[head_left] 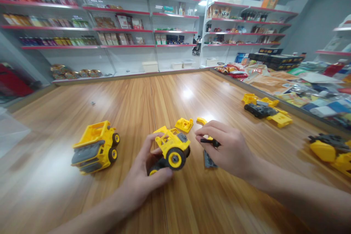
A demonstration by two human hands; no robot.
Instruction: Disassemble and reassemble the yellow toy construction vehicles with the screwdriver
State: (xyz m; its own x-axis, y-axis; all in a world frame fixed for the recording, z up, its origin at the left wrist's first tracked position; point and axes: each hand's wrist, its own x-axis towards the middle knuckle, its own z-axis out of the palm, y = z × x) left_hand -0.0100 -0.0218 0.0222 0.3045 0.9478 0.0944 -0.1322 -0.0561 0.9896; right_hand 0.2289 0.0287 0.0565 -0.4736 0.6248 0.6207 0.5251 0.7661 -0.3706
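My left hand (pixel 145 170) is wrapped round a yellow toy truck (pixel 171 142) with black wheels and a grey part at its front. The truck is tilted, with one wheel turned towards me, and fingers hide part of its rear. Just to the right, my right hand (pixel 226 146) pinches a small black and yellow piece (pixel 207 140), mostly covered by the fingers, so its kind is unclear. Below the right fingers lies a dark grey part (pixel 210 160). Beyond the hands are a flat yellow part with holes (pixel 184 124) and a curved yellow part (pixel 202 120).
A yellow toy dump truck (pixel 95 148) stands at left on the wooden table (pixel 131 98). Yellow and black toy parts (pixel 265 109) lie at right, more parts (pixel 326 150) near the right edge. A clear plastic container (pixel 11 131) is far left. Packaged goods (pixel 274 80) lie beyond the table's edge.
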